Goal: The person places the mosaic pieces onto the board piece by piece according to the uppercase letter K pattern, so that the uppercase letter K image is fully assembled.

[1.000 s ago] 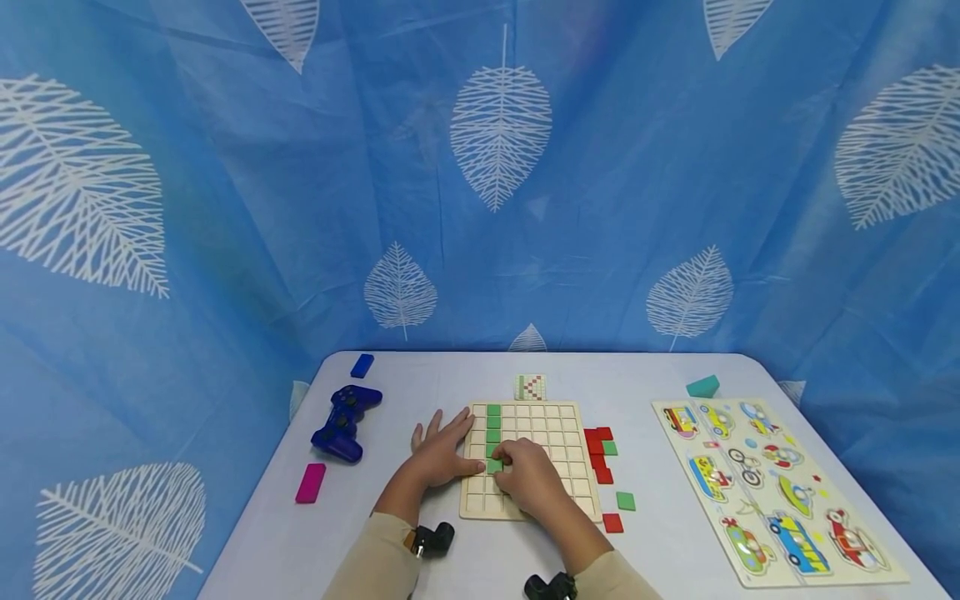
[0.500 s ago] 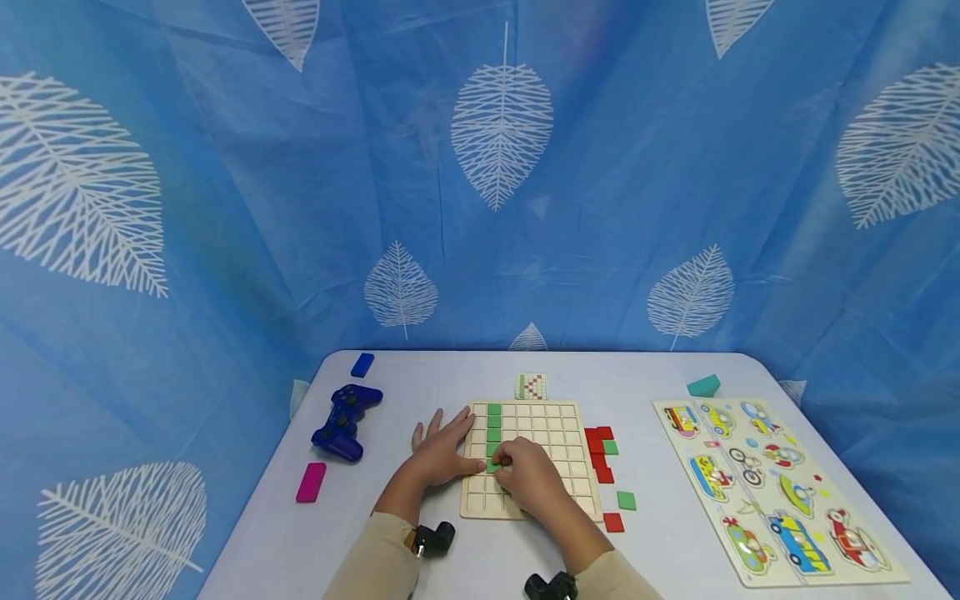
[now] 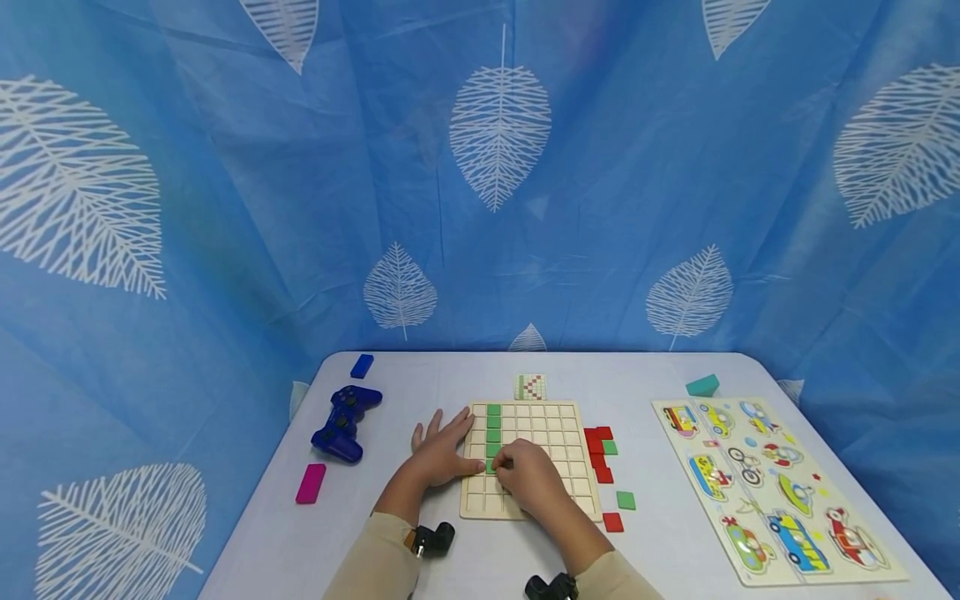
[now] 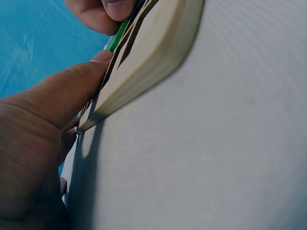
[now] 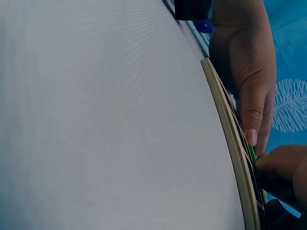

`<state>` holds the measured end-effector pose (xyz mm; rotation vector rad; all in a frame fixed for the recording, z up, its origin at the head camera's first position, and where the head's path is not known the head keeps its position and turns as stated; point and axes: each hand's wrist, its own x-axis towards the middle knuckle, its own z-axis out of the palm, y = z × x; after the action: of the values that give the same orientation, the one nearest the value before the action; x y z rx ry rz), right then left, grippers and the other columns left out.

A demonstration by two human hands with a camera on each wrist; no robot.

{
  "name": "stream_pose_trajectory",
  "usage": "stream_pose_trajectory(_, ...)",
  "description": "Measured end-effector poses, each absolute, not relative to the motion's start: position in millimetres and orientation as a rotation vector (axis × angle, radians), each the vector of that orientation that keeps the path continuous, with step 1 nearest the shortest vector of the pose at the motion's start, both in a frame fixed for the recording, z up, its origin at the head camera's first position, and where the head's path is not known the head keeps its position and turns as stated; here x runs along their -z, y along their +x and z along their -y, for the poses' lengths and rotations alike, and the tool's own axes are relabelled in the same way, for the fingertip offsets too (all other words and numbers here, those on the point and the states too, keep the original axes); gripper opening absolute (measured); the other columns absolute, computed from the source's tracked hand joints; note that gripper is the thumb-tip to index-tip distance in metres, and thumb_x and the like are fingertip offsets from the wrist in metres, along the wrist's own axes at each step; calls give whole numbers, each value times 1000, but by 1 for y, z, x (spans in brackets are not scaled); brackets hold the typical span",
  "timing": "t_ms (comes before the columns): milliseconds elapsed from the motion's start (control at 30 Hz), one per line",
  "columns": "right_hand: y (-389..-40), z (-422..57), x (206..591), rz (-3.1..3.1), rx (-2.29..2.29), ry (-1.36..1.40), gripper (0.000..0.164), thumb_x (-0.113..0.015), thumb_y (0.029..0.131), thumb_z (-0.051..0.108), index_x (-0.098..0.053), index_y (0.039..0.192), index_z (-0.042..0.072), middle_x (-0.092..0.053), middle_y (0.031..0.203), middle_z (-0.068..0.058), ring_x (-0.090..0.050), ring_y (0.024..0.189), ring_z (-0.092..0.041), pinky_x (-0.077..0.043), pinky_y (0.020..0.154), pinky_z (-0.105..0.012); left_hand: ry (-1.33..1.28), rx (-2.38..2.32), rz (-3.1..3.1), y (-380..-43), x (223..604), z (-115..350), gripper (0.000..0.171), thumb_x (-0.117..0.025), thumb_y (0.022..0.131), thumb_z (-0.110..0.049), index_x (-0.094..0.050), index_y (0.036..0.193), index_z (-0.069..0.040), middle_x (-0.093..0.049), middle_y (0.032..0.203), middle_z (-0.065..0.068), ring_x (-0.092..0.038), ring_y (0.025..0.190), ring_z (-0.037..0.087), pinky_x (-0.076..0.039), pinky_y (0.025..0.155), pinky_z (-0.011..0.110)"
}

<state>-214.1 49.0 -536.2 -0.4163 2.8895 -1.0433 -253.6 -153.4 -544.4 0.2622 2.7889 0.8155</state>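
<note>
A wooden grid board (image 3: 551, 467) lies on the table with a column of green square tiles (image 3: 493, 422) in its left part. My right hand (image 3: 528, 477), fingers curled, pinches the lowest green tile (image 3: 491, 467) of that column, which sits in or on its cell. My left hand (image 3: 437, 456) lies spread at the board's left edge, its thumb beside that same tile. Close up in the left wrist view, the tile's green edge (image 4: 114, 42) shows between the left thumb and the right fingertips. Part of the tile is hidden under the right fingers.
Red tiles (image 3: 596, 445) and a few green ones (image 3: 626, 501) lie right of the board. Behind it is a small pattern card (image 3: 531, 387). A blue game controller (image 3: 345, 422) and pink block (image 3: 311, 483) lie left; a vehicle puzzle board (image 3: 757, 446) and teal block (image 3: 703, 386) lie right.
Both hands stay in place, the right fingertips at the same green tile, with barely any shift. The other tiles and objects have not moved.
</note>
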Motion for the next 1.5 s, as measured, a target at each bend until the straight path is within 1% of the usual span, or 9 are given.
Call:
stream_pose_trajectory(200,-215,-55,534,-2851,1087,-447,9,-75,89,10,-77,91,19,-64,95,6,-56,86,-12,-52,79,-34,275,-819,-2791,-253,545,153,98,-84,83,-56,-38,164,-25,-22,175,-9,0,163,39,7,125,68)
stream_pose_trajectory(300,-216,-62,533,-2810,1165,-427,9,-75,92,12,-77,99,17,-64,99,5,-57,89,-12,-53,81,-34,281,-820,-2790,-252,546,154,98,-83,83,-57,-37,164,-25,-22,175,-9,0,163,39,7,125,68)
stream_pose_trajectory(367,-216,-69,532,-2790,1209,-406,9,-75,93,14,-76,101,17,-64,99,5,-57,88,-12,-53,78,-31,281,-827,-2788,-252,546,153,98,-83,83,-57,-38,164,-25,-22,175,-9,0,163,39,8,125,68)
stream_pose_trajectory(500,-216,-83,530,-2803,1249,-331,10,-78,94,17,-75,103,19,-64,99,6,-57,86,-12,-52,73,-26,265,-835,-2782,-251,545,153,98,-84,83,-56,-38,164,-25,-23,175,-9,0,163,39,8,125,68)
stream_pose_trajectory(700,-221,-107,526,-2856,1259,-194,11,-78,93,16,-75,103,20,-63,101,5,-56,85,-14,-51,71,-27,264,-855,-2784,-249,544,153,98,-85,82,-54,-39,164,-23,-24,175,-7,-1,163,40,7,125,69)
stream_pose_trajectory(900,-227,-139,526,-2901,1201,-121,14,-76,94,17,-76,108,16,-66,108,0,-58,88,-15,-52,76,-31,269,-857,-2783,-250,544,153,99,-85,82,-53,-38,164,-23,-23,175,-7,0,163,40,8,125,69)
stream_pose_trajectory(1067,-230,-167,527,-2900,1179,-20,23,-75,96,17,-74,117,9,-65,111,-8,-58,94,-21,-54,84,-39,265,-840,-2782,-252,545,154,99,-84,83,-55,-37,164,-24,-22,175,-8,1,163,39,8,125,68)
stream_pose_trajectory(1200,-234,-188,530,-2865,1188,101,30,-73,97,20,-70,125,8,-65,121,-12,-58,102,-26,-56,90,-44,261,-824,-2784,-251,546,154,99,-83,83,-57,-37,164,-25,-22,175,-9,1,163,39,8,125,68)
stream_pose_trajectory(1500,-236,-218,536,-2813,1138,192,37,-76,93,21,-68,125,6,-65,128,-17,-57,116,-34,-54,97,-55,264,-840,-2785,-252,546,154,99,-83,83,-57,-36,165,-26,-21,175,-10,2,163,39,10,125,67)
